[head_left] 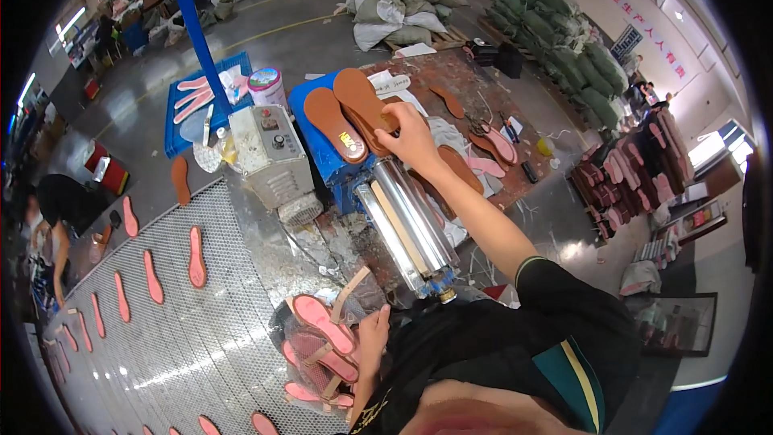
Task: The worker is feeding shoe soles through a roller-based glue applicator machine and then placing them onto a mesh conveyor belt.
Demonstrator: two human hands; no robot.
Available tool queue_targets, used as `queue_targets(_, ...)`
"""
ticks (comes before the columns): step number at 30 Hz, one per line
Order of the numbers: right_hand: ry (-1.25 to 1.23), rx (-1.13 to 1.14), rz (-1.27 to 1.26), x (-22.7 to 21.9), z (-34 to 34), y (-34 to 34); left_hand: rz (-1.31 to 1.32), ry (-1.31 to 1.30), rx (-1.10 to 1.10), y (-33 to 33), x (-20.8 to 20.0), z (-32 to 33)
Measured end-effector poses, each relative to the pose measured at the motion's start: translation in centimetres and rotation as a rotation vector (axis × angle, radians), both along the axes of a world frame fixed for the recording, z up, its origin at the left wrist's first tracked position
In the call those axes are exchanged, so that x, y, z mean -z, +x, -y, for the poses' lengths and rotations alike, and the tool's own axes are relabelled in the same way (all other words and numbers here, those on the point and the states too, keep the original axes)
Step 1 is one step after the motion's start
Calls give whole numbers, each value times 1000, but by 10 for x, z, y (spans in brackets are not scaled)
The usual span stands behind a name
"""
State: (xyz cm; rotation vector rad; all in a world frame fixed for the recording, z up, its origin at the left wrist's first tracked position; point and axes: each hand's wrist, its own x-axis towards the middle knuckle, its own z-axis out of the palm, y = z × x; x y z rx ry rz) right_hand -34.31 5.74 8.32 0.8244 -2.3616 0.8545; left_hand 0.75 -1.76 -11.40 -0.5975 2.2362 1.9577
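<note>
My right hand (408,138) reaches forward with its fingers closed on the edge of a brown insole (356,101). This insole lies in a stack on a blue box (322,163), beside another brown insole (326,117) with a light printed mark near its heel. Close to my body, my left hand (373,340) grips a bundle of pink-soled sandals (324,324) with beige straps and mesh-like uppers; the sandals partly hide its fingers. Between my arms stands a roller machine with shiny metal rollers (411,213).
Pink-lined soles (197,258) lie spaced along a metal mesh conveyor (233,314) at left. A grey control box (270,145) and blue post (193,24) stand ahead. Loose soles (460,169) and tools litter the worktable at right. A loaded shoe rack (632,165) stands farther right.
</note>
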Motion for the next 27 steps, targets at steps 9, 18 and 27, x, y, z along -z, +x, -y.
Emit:
queue_targets(9,-1281,-138,819,20,-102,-42,129,-1137,-45,16,-17,64)
queue_targets(18,-1104,-66,792,131,-248,-40,-47,-528,-277,-67,-126,31)
queue_targets(27,-664,-337,785,130,-193,29,-242,-691,281,-133,-158,14)
